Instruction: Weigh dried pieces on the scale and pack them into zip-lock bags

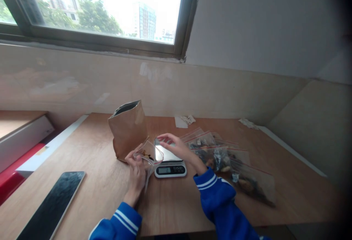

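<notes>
Okay: one brown wooden table (104,203). One upright open brown paper pouch (129,130), just left of and behind one white digital scale (170,171) with one silver plate (171,155). Overlapping red-striped clear zip bags (262,181), at least four, right of the scale. One flat black-screened phone (53,203), well left of the scale. One open clear plastic bag (150,163), small dark bits inside, at the scale's left edge, pinched by left hand (137,173). Right hand (179,148) over the plate, fingers loosely spread; contact unclear.

wooden table (106,194) beneath phone (52,207), scale (171,158), pouch (129,130), bags (224,159)
</notes>
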{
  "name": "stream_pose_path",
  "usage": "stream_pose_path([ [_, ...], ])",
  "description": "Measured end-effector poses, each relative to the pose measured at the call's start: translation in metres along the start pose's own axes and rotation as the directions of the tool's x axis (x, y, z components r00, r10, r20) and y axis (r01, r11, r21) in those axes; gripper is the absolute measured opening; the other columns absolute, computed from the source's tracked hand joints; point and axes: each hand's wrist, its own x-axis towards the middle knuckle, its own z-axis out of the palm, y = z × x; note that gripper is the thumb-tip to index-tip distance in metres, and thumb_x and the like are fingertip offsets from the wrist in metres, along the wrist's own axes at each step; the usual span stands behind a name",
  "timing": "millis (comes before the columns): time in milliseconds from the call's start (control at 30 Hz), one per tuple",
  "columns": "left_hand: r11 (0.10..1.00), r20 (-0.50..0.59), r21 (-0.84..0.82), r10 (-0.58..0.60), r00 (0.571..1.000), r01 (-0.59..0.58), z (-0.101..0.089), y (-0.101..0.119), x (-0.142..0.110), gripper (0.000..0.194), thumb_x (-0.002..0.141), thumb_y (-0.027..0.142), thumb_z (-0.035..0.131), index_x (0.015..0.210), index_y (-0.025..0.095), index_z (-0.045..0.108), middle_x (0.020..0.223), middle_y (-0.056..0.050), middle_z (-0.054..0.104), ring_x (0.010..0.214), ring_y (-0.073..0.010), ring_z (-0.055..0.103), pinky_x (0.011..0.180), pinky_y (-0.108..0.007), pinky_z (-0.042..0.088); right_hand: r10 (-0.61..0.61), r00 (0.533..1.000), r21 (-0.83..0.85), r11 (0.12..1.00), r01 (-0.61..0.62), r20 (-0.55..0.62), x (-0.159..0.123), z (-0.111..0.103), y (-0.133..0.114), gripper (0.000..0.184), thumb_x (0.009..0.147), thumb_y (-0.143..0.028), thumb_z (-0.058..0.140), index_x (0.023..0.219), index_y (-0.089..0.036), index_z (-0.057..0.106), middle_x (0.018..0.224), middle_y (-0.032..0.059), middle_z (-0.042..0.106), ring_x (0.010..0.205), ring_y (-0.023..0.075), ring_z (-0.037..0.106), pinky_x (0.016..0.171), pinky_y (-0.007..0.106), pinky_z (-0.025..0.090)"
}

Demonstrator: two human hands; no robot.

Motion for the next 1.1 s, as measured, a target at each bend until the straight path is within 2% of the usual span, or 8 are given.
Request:
stream_pose_path([
  [133,0.999,0.017,0.02,-0.04,0.999,0.04,-0.003,0.003,-0.001,0.035,0.094,0.05,0.034,0.111,0.02,0.036,0.127,-0.017,0.051,0.113,-0.0251,0.056,0.095,-0.048,0.045,0.159,0.947,-0.142,0.969,-0.204,-0.278,0.029,-0.008,0.047,0.023,0.093,-0.028,0.045,0.101,-0.018,0.064,0.105,0.007,0.065,0.099,0.0174,0.06,0.092,0.034,0.047],
  [267,0.999,0.05,0.021,-0.029,0.998,0.028,-0.004,0.001,0.0,0.035,0.093,0.051,0.035,0.11,0.02,0.038,0.125,-0.015,0.052,0.112,-0.0241,0.057,0.096,-0.047,0.045,0.246,0.935,-0.183,0.937,-0.296,-0.255,0.054,-0.012,0.076,0.022,0.092,-0.029,0.055,0.106,-0.015,0.062,0.109,0.0088,0.063,0.097,0.0191,0.061,0.087,0.039,0.05],
  [567,1.0,0.078,0.019,-0.023,0.997,0.022,-0.004,-0.008,0.002,0.035,0.095,0.049,0.031,0.114,0.02,0.036,0.124,-0.015,0.054,0.113,-0.0226,0.056,0.098,-0.047,0.042,0.225,0.93,-0.125,0.955,-0.27,-0.292,0.07,-0.004,0.069,0.033,0.092,-0.034,0.056,0.119,-0.017,0.055,0.12,0.0081,0.057,0.101,0.0208,0.06,0.085,0.041,0.052],
  [733,0.999,0.048,0.02,-0.029,0.998,0.028,-0.003,-0.005,0.0,0.036,0.093,0.05,0.037,0.112,0.021,0.039,0.126,-0.015,0.053,0.114,-0.0241,0.055,0.097,-0.046,0.043,0.137,0.948,-0.061,0.985,-0.161,-0.288,0.06,-0.003,0.04,0.029,0.085,-0.036,0.062,0.104,-0.015,0.063,0.103,0.0075,0.065,0.093,0.017,0.062,0.084,0.032,0.051],
  [833,0.998,0.013,0.0,-0.058,0.998,0.058,-0.003,-0.001,0.0,0.035,0.092,0.05,0.039,0.11,0.021,0.04,0.125,-0.014,0.053,0.113,-0.0249,0.056,0.096,-0.046,0.044,-0.006,0.999,0.08,0.997,0.01,-0.051,0.043,-0.003,0.0,0.031,0.082,-0.041,0.063,0.102,-0.018,0.066,0.098,0.0046,0.068,0.088,0.016,0.063,0.079,0.029,0.052],
  [900,0.998,0.009,-0.02,-0.064,0.998,0.064,-0.003,0.0,0.0,0.035,0.092,0.05,0.04,0.11,0.021,0.038,0.124,-0.014,0.053,0.111,-0.0248,0.057,0.094,-0.047,0.046,-0.067,0.996,0.089,0.994,0.061,0.059,0.031,-0.005,-0.024,0.03,0.084,-0.043,0.06,0.102,-0.02,0.068,0.102,0.0044,0.067,0.093,0.0168,0.063,0.081,0.029,0.05],
  [1000,0.999,0.005,-0.023,-0.041,0.999,0.041,-0.002,0.0,0.0,0.036,0.092,0.05,0.038,0.112,0.02,0.038,0.125,-0.015,0.052,0.11,-0.0246,0.057,0.093,-0.047,0.046,-0.063,0.998,0.023,0.998,0.064,-0.012,0.012,-0.007,-0.04,0.031,0.09,-0.044,0.051,0.102,-0.021,0.069,0.104,0.0047,0.067,0.099,0.0175,0.061,0.086,0.03,0.047],
  [1100,0.999,-0.004,-0.006,-0.035,0.999,0.035,-0.002,-0.003,0.001,0.037,0.093,0.05,0.035,0.112,0.018,0.037,0.124,-0.016,0.052,0.112,-0.0248,0.056,0.096,-0.049,0.044,-0.004,0.99,-0.032,0.999,0.0,-0.144,-0.011,-0.005,-0.035,0.035,0.093,-0.046,0.045,0.1,-0.022,0.069,0.104,0.0051,0.067,0.1,0.0184,0.06,0.087,0.031,0.046],
])
